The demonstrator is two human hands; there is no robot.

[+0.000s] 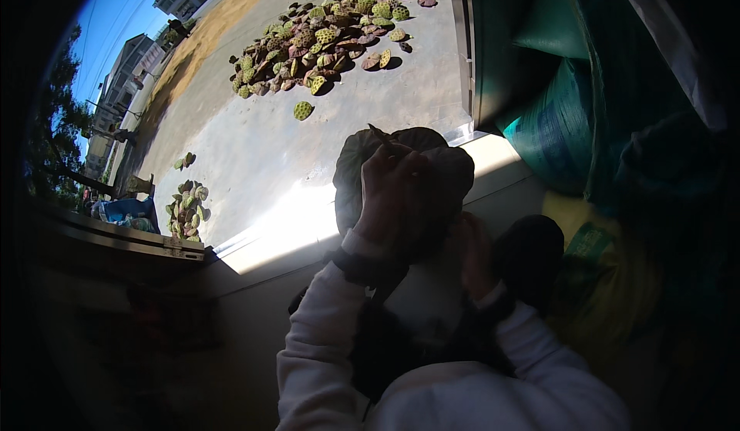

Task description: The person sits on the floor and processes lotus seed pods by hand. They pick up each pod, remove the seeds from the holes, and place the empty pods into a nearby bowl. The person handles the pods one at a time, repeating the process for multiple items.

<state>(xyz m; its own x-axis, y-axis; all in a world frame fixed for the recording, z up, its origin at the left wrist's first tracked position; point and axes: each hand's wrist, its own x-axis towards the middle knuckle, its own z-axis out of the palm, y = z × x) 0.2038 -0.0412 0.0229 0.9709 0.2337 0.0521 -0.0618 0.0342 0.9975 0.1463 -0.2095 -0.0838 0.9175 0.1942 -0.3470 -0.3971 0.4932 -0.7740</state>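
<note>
My left hand (378, 196) is closed at the top of a large, dark lotus pod (449, 170) with a lobed, wavy outline. A short greenish stalk sticks up beside its fingers. The pod is in shade, and my hand covers part of it, so its seed side does not show. Just below its right edge is my right hand (474, 257), near my knee. Shadow and blur hide its fingers, and I cannot tell whether it touches the pod.
Outside the doorway, a big heap of green and brown lotus pods (308, 49) lies on sunlit concrete (254, 146). A smaller pile (186, 211) sits near the left door frame (154, 244). Green sacks (559, 134) and a yellow sack (609, 273) stand at my right.
</note>
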